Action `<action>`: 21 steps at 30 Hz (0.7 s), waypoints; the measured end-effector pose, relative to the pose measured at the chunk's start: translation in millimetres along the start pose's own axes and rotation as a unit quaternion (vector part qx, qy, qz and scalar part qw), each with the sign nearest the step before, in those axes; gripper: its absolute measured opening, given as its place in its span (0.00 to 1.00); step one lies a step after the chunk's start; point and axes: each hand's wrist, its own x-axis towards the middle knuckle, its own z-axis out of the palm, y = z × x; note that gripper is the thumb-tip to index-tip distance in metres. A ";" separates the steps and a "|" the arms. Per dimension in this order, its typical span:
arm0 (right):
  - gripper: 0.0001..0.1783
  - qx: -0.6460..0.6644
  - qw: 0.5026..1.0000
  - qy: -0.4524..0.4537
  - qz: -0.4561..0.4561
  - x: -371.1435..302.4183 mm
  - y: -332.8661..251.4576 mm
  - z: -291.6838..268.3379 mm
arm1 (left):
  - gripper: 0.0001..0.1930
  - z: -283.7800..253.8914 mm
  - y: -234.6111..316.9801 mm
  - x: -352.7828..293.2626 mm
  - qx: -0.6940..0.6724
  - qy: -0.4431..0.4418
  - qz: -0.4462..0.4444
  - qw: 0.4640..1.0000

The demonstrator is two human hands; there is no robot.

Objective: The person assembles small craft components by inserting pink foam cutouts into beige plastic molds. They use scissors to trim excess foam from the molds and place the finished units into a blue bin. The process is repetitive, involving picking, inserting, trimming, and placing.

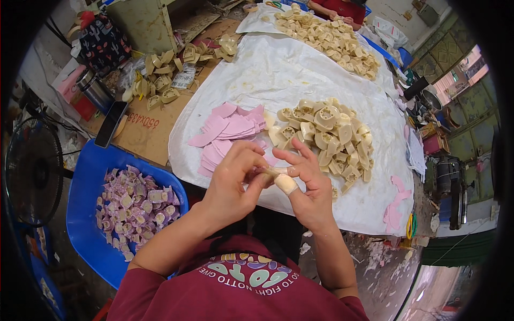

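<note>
Both my hands meet over the near edge of the white-covered table. My left hand point(235, 179) pinches a small beige piece point(273, 172), mostly hidden by the fingers. My right hand point(309, 195) grips its other side, with thumb and forefinger closed and other fingers raised. A cream-coloured cover point(286, 184), like tape or a finger cot, wraps the right thumb. Just beyond my left hand lies a stack of flat pink sheet pieces point(230, 128). A heap of beige moulded cup-like pieces point(326, 131) sits beyond my right hand.
At left, a blue tub point(80, 214) holds many pink-wrapped pieces; a phone point(111, 124) leans by its rim. A fan point(33, 171) stands beside it. Another beige heap point(332, 40) lies farther back, near a person in red point(345, 10). Scissors point(411, 227) lie at the right edge.
</note>
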 end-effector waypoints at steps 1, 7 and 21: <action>0.07 -0.006 1.000 0.008 -0.007 0.3 1.1 0.2 | 0.12 0.7 -4.8 -0.2 0.068 -0.003 0.048 0.997; 0.08 -0.136 0.974 0.143 -0.108 -3.4 4.9 3.8 | 0.24 1.7 7.3 -6.3 -0.398 -0.036 -0.283 0.872; 0.26 0.171 0.984 0.038 0.020 -15.3 -2.1 38.8 | 0.26 15.8 30.9 -1.0 -0.431 0.082 -0.260 0.860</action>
